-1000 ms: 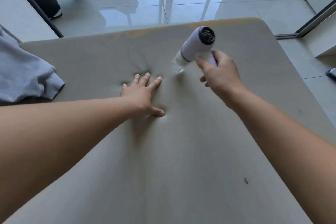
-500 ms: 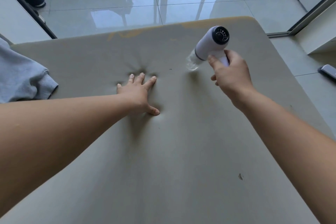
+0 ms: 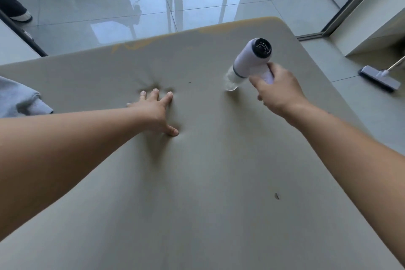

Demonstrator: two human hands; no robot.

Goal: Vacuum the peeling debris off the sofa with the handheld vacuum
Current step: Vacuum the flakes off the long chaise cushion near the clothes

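We see the sofa [image 3: 197, 182] from above, a broad grey-beige cushion. Our right hand [image 3: 279, 92] is wrapped closed around the handle of the vacuum [image 3: 249, 61], near the sofa's far right corner. The handle is mostly hidden under the fingers; the white body sticks out up and away from the grip. The vacuum's long axis runs diagonally: the black vented rear end points up, right and back toward us, and the clear nozzle [image 3: 231, 82] points down and left, its tip at the sofa surface, touching or just above it, we cannot tell which. The nozzle sits just left of the right hand.

Our left hand [image 3: 155, 109] lies flat and open on the sofa, fingers spread, holding nothing. It presses in, and the cushion dimples around the fingertips and thumb. It is toward the far middle of the sofa, well apart from the vacuum.

Debris: a small dark flake [image 3: 277, 196] lies toward the near right edge, well apart from the nozzle; a tiny dark speck [image 3: 189, 82] sits between the left hand and the nozzle. Yellowish worn patches [image 3: 140, 45] run along the far edge.

A grey garment [image 3: 19, 98] lies at the left edge. On the tiled floor [image 3: 219, 2], a mop head [image 3: 378, 78] lies beyond the right edge, and someone's foot [image 3: 20, 16] is at far left.
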